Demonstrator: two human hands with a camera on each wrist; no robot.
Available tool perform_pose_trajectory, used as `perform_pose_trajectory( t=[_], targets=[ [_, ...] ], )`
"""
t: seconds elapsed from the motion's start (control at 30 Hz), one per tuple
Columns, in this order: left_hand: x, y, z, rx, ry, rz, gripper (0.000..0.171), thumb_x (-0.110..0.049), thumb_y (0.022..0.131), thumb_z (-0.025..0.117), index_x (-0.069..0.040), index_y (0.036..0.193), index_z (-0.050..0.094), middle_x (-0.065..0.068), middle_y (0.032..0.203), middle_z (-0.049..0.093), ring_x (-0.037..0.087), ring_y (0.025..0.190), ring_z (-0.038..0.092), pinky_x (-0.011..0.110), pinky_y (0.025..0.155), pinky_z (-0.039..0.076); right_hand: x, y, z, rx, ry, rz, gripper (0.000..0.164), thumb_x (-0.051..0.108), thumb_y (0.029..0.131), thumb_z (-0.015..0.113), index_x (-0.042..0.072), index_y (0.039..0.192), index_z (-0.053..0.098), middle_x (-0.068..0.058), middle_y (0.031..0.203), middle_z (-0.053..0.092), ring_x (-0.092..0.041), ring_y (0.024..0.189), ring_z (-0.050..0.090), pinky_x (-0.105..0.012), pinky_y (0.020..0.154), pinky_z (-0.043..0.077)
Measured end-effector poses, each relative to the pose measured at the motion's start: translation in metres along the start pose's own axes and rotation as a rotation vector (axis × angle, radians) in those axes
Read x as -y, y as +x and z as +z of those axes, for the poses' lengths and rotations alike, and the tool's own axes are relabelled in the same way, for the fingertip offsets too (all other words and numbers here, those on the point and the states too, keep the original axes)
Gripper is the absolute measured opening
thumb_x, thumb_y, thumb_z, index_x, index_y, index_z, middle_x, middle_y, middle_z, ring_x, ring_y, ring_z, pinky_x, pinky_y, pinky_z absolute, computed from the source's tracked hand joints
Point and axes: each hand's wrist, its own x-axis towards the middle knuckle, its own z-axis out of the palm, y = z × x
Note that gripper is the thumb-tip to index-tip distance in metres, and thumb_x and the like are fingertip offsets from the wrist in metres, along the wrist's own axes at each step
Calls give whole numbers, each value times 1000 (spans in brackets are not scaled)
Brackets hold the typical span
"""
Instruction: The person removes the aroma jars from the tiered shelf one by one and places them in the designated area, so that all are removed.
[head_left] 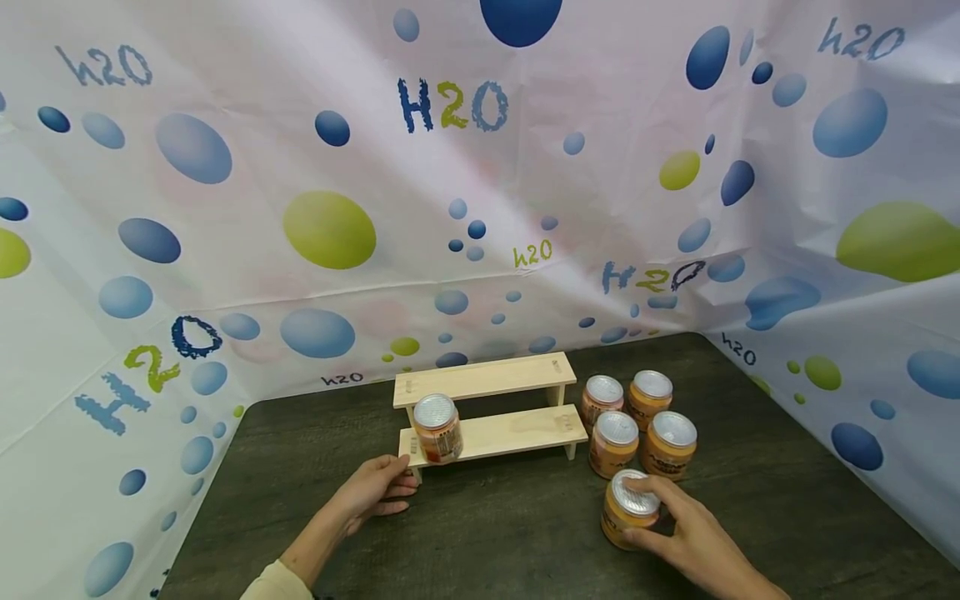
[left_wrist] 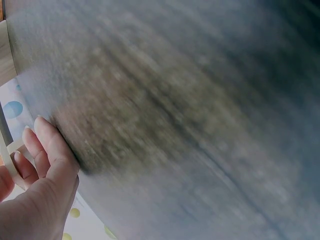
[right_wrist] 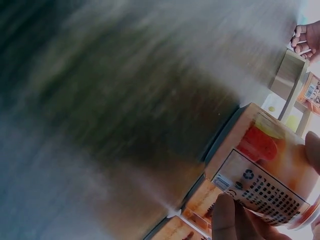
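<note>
My right hand (head_left: 693, 533) grips an orange-labelled jar (head_left: 617, 523) with a silver lid, at the front of a group of similar jars. One finger lies over its lid and the thumb is against its side. The right wrist view shows the label of this jar (right_wrist: 265, 165) close up; whether its base touches the table cannot be told. At the left end of a two-step wooden shelf (head_left: 517, 433), my left hand (head_left: 372, 492) holds the corner of the lower step, other fingers extended beside the leg. Another jar (head_left: 438, 437) stands upright on that step, near this hand.
Several more jars (head_left: 667, 450) stand close together right of the shelf. The shelf's upper step (head_left: 480, 379) is bare. Dark wood-grain table (head_left: 487, 533) lies underneath, and a white sheet with blue and green spots (head_left: 420, 183) rises behind and at both sides.
</note>
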Motion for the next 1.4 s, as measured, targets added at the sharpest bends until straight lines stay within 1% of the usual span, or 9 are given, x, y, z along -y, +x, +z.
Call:
perform_pose_trajectory(
  t=[0.1,0.2,0.37,0.47,0.67,0.8,1.07,1.27,1.4],
  targets=[
    [-1,0,0,1,-2,1,45,-40,108,44,2,115,56,10,104,64,20,97,67,37,81,61,0,0,-1,6,6,3,61,40,78,85,23,130,57,-8,133,60,-27,111,63,-42,82,56],
    [0,0,-1,5,-4,0,45,-41,108,44,2,115,56,10,103,64,19,96,67,37,81,61,0,-1,-1,-1,-15,-30,63,42,78,85,23,131,56,-10,133,60,-30,112,63,-46,82,56],
    [1,0,-1,10,-6,4,44,-41,108,44,1,114,56,9,103,64,19,96,67,37,81,61,-2,-3,-4,-5,-45,-56,69,50,77,83,29,136,54,-15,142,54,-42,120,60,-56,85,55],
    [1,0,-1,11,-6,5,45,-41,108,45,1,114,56,9,103,64,19,96,67,37,81,61,-2,-4,-6,3,-41,-52,74,54,77,81,30,140,51,-16,145,51,-44,124,56,-60,85,54],
    [1,0,-1,12,-4,6,44,-41,108,44,1,114,56,9,102,64,19,96,67,37,81,61,1,-5,-11,-10,-44,-79,81,58,78,79,29,146,47,-12,145,51,-43,125,56,-62,86,53],
    [1,0,-1,12,-2,6,43,-40,108,44,1,114,56,9,102,64,19,96,67,37,81,61,4,-4,-14,-30,-53,-90,81,58,78,78,31,147,46,-11,146,51,-43,126,55,-63,86,52],
    [0,-1,-1,2,1,3,45,-41,108,45,2,115,56,9,102,64,20,95,67,37,80,61,13,-3,-17,-69,-66,-109,78,55,79,79,30,146,48,-11,144,53,-42,124,57,-60,83,54],
    [0,-1,-1,3,2,5,45,-41,108,45,2,116,56,9,102,64,20,95,67,37,80,61,23,1,-19,-151,-123,-187,75,48,79,82,27,144,51,-7,141,57,-39,123,59,-58,85,54],
    [0,-1,-1,3,2,4,45,-41,108,44,2,116,56,9,102,64,19,95,67,37,80,61,31,6,-21,-163,-127,-205,76,48,81,82,26,146,50,-8,144,56,-39,126,58,-61,88,53]
  ],
)
